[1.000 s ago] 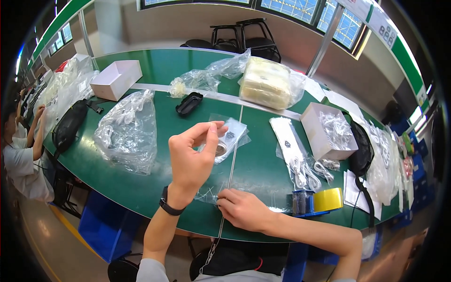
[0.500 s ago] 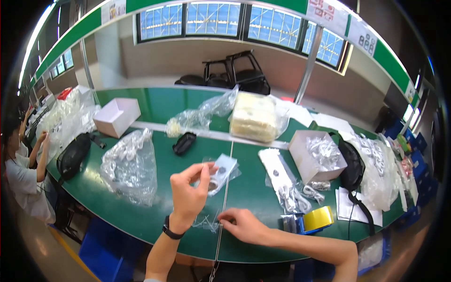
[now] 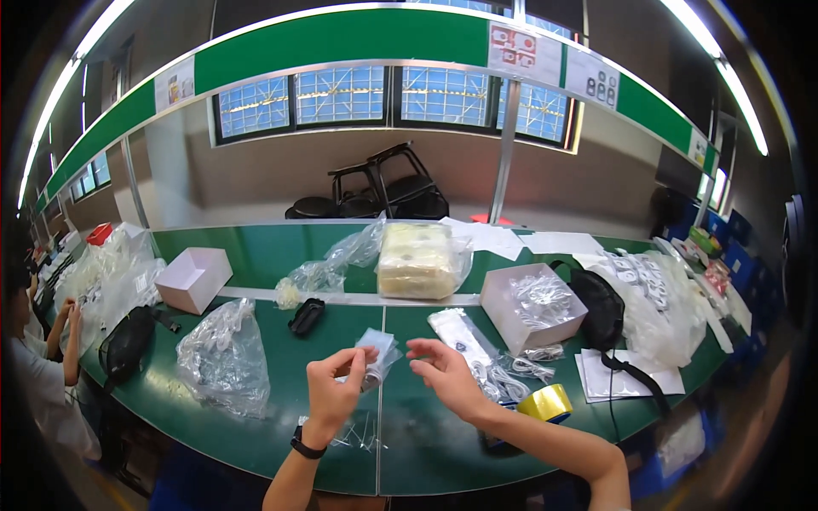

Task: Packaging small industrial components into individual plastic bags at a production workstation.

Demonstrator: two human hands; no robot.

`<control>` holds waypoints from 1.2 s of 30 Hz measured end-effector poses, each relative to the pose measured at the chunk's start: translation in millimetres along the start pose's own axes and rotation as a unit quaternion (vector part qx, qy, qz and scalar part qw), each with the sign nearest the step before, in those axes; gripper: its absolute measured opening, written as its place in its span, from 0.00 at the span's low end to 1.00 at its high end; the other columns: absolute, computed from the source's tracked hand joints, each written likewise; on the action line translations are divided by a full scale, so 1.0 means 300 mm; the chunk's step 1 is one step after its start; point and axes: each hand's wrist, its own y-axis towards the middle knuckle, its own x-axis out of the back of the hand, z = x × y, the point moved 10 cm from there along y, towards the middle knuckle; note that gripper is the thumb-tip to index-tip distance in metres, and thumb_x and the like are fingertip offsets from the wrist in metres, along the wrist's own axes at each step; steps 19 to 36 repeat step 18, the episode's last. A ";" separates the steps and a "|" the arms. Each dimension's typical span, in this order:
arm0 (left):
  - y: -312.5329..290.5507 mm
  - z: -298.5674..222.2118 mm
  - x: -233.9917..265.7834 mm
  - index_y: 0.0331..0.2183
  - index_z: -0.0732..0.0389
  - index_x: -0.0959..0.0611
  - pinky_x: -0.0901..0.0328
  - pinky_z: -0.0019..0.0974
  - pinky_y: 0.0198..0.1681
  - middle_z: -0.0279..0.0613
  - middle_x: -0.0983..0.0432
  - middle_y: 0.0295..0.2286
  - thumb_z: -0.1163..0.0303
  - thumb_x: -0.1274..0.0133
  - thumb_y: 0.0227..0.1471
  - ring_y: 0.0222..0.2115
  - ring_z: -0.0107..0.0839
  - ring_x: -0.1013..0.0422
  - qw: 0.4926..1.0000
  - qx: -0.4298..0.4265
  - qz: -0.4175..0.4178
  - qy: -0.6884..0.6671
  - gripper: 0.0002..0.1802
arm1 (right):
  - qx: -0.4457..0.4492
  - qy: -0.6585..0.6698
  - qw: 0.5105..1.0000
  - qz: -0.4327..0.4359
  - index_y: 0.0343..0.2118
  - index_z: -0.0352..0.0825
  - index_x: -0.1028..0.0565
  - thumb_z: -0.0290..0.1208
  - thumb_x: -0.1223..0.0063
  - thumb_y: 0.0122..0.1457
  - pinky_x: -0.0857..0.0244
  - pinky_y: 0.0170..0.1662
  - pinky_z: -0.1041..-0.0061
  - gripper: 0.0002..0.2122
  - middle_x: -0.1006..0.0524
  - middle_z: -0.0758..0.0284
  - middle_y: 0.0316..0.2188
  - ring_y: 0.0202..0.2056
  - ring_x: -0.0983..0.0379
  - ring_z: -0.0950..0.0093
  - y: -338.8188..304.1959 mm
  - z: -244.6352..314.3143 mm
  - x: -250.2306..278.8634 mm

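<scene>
My left hand, with a black band on its wrist, is raised over the near middle of the table. Its thumb and fingertips are pinched together; whatever is between them is too small to make out. Just behind those fingertips is a small clear plastic bag with a pale blue-white piece in it, partly hidden by the hand. My right hand hovers a little to the right, thumb and index finger apart, with nothing visible between them. Below the left hand, several thin whitish strips lie scattered on the green table.
Around my hands are a clear bag, a black pouch-like item, white packets with cables and a yellow tape roll. Farther off stand a white box of wrapped items and a wrapped bundle. A co-worker works at left.
My right hand has risen from beside the thin strips, moving forward toward my left hand, and its fingers have spread. The left hand remains pinched. The view has tilted up.
</scene>
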 end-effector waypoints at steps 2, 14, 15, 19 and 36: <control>0.005 -0.028 -0.039 0.38 0.74 0.15 0.26 0.29 0.39 0.48 0.15 0.34 0.75 0.50 0.62 0.35 0.31 0.19 1.000 -0.008 0.018 0.000 0.12 | 0.154 -0.118 0.980 -0.033 0.55 0.31 0.26 0.34 0.38 0.60 0.32 0.49 0.72 0.21 0.21 0.63 0.45 0.47 0.26 0.71 -0.029 0.139 0.024; 0.041 -0.313 -0.216 0.37 0.68 0.13 0.26 0.28 0.31 0.45 0.18 0.30 0.77 0.46 0.58 0.28 0.28 0.21 0.985 -0.161 0.038 0.056 0.09 | 0.214 -0.130 0.968 -0.031 0.42 0.29 0.19 0.25 0.40 0.60 0.28 0.46 0.77 0.09 0.18 0.65 0.37 0.39 0.21 0.77 -0.129 0.367 0.132; 0.045 -0.329 -0.221 0.37 0.68 0.13 0.26 0.27 0.30 0.44 0.18 0.29 0.77 0.46 0.58 0.28 0.28 0.21 0.984 -0.170 0.036 0.045 0.09 | 0.229 -0.128 0.965 -0.026 0.40 0.29 0.18 0.24 0.40 0.60 0.28 0.45 0.78 0.07 0.18 0.64 0.37 0.39 0.21 0.77 -0.133 0.378 0.132; 0.058 -0.353 -0.190 0.38 0.67 0.13 0.27 0.27 0.30 0.44 0.18 0.29 0.76 0.46 0.58 0.28 0.28 0.21 0.980 -0.187 0.027 0.054 0.09 | 0.274 -0.174 0.945 -0.040 0.39 0.29 0.18 0.23 0.39 0.59 0.28 0.45 0.77 0.07 0.18 0.64 0.36 0.39 0.21 0.77 -0.126 0.375 0.160; 0.058 -0.353 -0.190 0.38 0.67 0.13 0.27 0.27 0.30 0.44 0.18 0.29 0.76 0.46 0.58 0.28 0.28 0.21 0.980 -0.187 0.027 0.054 0.09 | 0.274 -0.174 0.945 -0.040 0.39 0.29 0.18 0.23 0.39 0.59 0.28 0.45 0.77 0.07 0.18 0.64 0.36 0.39 0.21 0.77 -0.126 0.375 0.160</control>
